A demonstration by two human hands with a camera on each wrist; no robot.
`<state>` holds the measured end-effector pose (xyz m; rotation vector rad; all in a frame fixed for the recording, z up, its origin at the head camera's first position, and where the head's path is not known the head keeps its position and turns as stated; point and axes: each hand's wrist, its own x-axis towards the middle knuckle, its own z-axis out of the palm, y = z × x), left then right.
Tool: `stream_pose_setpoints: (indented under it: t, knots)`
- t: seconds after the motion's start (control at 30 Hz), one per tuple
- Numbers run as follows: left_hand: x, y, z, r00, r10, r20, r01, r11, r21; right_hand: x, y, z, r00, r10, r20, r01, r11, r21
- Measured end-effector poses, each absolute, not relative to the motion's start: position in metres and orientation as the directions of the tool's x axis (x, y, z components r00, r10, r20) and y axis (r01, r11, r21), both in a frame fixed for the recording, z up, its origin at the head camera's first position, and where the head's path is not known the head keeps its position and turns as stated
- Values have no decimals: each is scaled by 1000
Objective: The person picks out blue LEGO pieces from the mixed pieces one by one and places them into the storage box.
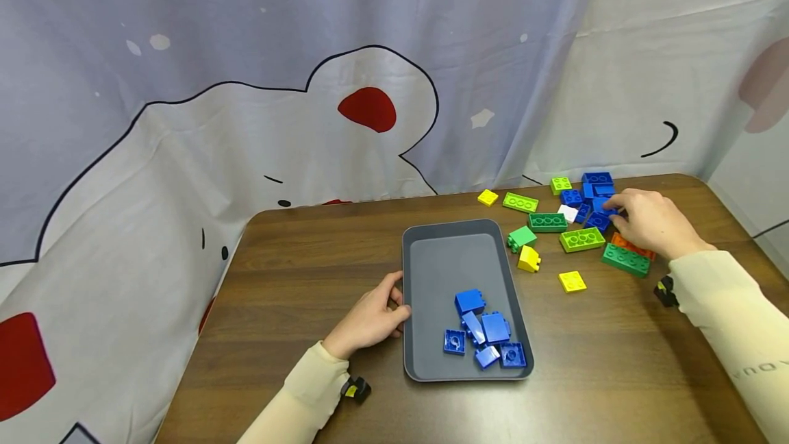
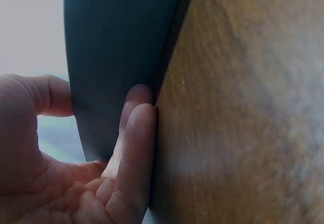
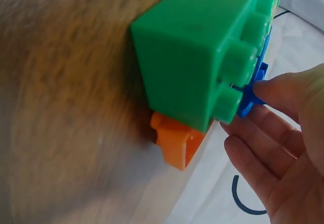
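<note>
A grey tray (image 1: 453, 252) lies on the table with several blue bricks (image 1: 470, 301) in its near half. At its left side my left hand (image 1: 372, 314) holds the edge, thumb on the rim and fingers against the outer wall, as the left wrist view shows. Over on the right, my right hand (image 1: 656, 221) reaches into a pile of blue bricks (image 1: 596, 178). Its thumb and fingers pinch a blue brick (image 3: 248, 102), mostly hidden behind a green brick (image 3: 177, 57) in the right wrist view.
Round the pile lie a white brick (image 1: 568, 213), lime bricks (image 1: 582, 240), green bricks (image 1: 625, 259), yellow bricks (image 1: 572, 282) and an orange brick (image 1: 633, 247) beside the right hand. A printed curtain (image 1: 246, 142) hangs behind the table's back edge.
</note>
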<state>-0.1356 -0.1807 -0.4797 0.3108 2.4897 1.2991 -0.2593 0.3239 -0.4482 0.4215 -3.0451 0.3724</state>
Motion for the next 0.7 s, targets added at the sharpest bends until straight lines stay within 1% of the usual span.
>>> stream_pose_setpoints:
  t: [0.2, 0.3, 0.47, 0.7]
  knots:
    - [-135, -181, -480, -928, 328, -175, 43, 563, 825, -258, 329, -450, -969, -236, 71, -246, 938, -245]
    - [-135, -180, -479, -929, 326, -173, 44, 562, 826, -255, 331, -450, -972, -217, 93, -234, 937, -259]
    - [-135, -180, -479, -929, 326, -174, 42, 562, 826, -247, 329, -447, -960, -199, 195, -249, 928, -277]
    - [-135, -180, -478, -928, 327, -177, 42, 565, 824, -225, 309, -440, -902, -241, 357, -344, 902, -260]
